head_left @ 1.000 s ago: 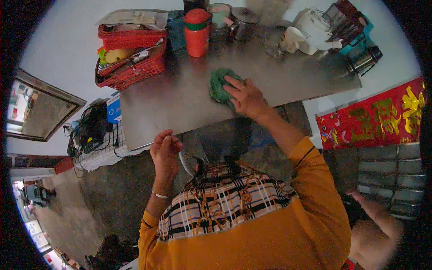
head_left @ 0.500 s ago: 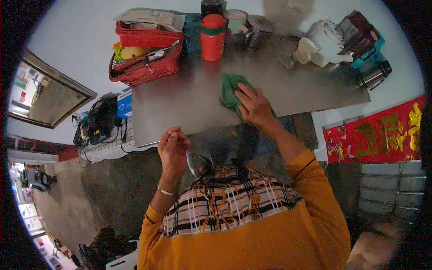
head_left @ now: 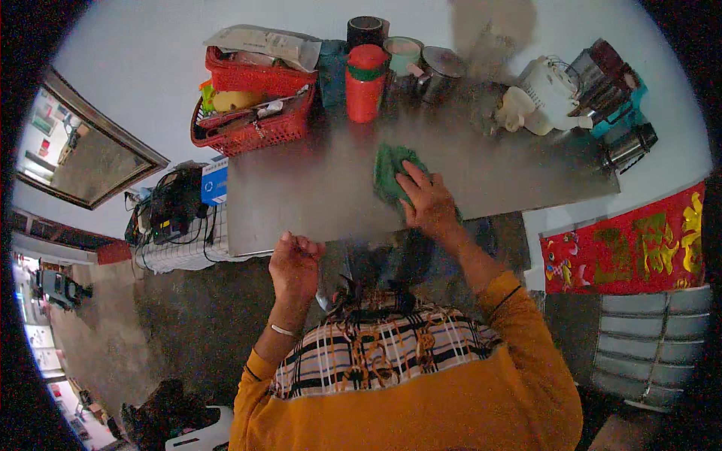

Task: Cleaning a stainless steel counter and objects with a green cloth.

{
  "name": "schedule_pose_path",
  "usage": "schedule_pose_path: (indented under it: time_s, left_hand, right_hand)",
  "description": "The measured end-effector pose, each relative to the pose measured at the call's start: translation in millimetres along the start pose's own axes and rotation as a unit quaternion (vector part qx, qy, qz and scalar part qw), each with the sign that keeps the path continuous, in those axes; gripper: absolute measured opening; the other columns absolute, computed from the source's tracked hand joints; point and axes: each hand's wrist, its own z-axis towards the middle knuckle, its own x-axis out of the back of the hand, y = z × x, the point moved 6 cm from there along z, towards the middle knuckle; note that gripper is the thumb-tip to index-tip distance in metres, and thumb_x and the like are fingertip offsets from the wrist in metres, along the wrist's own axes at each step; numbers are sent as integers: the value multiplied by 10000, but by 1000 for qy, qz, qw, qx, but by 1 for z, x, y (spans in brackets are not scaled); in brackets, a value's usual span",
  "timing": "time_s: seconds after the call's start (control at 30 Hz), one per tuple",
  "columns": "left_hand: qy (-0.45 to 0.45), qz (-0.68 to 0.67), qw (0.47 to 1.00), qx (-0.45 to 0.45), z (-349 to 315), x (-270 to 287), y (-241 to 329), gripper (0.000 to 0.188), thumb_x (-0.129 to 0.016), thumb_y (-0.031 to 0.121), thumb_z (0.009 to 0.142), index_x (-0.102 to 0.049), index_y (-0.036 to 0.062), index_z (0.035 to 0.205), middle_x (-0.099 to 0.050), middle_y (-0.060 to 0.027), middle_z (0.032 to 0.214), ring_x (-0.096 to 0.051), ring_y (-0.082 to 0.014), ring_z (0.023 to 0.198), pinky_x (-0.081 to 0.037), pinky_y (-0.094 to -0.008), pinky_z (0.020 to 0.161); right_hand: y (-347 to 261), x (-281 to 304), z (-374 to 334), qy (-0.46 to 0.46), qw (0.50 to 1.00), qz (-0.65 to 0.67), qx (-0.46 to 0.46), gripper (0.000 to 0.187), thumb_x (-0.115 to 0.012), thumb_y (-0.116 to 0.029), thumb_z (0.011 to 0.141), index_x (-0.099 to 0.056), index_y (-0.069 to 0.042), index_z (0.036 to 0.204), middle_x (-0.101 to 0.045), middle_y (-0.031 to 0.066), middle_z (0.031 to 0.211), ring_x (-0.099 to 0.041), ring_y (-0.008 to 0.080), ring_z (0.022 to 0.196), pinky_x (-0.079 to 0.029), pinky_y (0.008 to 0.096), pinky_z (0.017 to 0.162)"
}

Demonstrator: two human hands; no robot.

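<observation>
My right hand (head_left: 431, 203) is closed on a bunched green cloth (head_left: 389, 173), pressing it flat against the grey tabletop (head_left: 293, 195) near the middle. Its fingers lie over the cloth's right side and hide part of it. At the table's front edge, to the left, my left hand (head_left: 295, 263) is raised with its fingers curled in. Nothing shows between them. A pale bangle (head_left: 282, 331) circles that wrist. Beyond the cloth stands a red tumbler (head_left: 365, 86) with a dark green band.
Red baskets (head_left: 259, 124) full of odds and ends stand at the back left. A lidded metal mug (head_left: 440, 74) is right of the tumbler. A white kettle-like vessel (head_left: 547, 94) and a metal cup (head_left: 632, 146) stand at the right. A blue box (head_left: 215, 183) sits beyond the table's left edge.
The whole view has shifted, so the table sits lower in the picture. My right hand stays on the cloth at about the same spot. My left hand's fingers have curled in from a pinch.
</observation>
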Motion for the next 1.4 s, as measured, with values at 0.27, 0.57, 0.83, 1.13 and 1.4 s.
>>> schedule_pose_path:
  time_s: [0.27,0.57,0.83,1.13,1.4]
  left_hand:
    - [-44,58,997,-1,16,26,-11,147,-568,197,841,-518,91,752,-519,-39,684,-495,-197,634,-439,-393,727]
    - [-8,146,989,7,21,30,-7,137,-545,155,849,-497,99,734,-504,-27,684,-488,-162,632,-440,-361,685]
    - [-16,76,997,17,6,-6,-2,128,-527,159,847,-502,97,739,-506,-27,700,-494,-163,658,-447,-379,749]
    - [-100,-93,990,43,2,-57,12,184,-540,216,835,-500,72,727,-479,-46,682,-481,-187,652,-419,-435,895]
    - [-109,-170,979,7,-22,-54,37,191,-528,212,851,-532,66,728,-479,-50,666,-484,-178,634,-412,-451,940]
  right_hand:
    - [8,1,-2,5,1000,12,10,507,-630,-73,615,-541,-49,1113,-428,80,1306,-497,368,858,-469,443,761]
    - [3,-9,-4,-77,992,72,-64,514,-625,-129,703,-499,-78,1198,-379,120,1348,-486,392,1043,-440,471,874]
    - [8,-36,-6,-22,994,11,103,480,-581,-159,745,-492,-65,1207,-388,152,1338,-453,408,1100,-401,490,921]
    - [24,-37,42,-67,997,9,-41,464,-623,-199,746,-509,-115,1188,-429,77,1313,-498,354,1003,-434,427,865]
    - [-30,2,54,-177,971,-160,21,504,-635,-158,744,-490,-91,1222,-461,85,1285,-481,363,1040,-364,442,920]
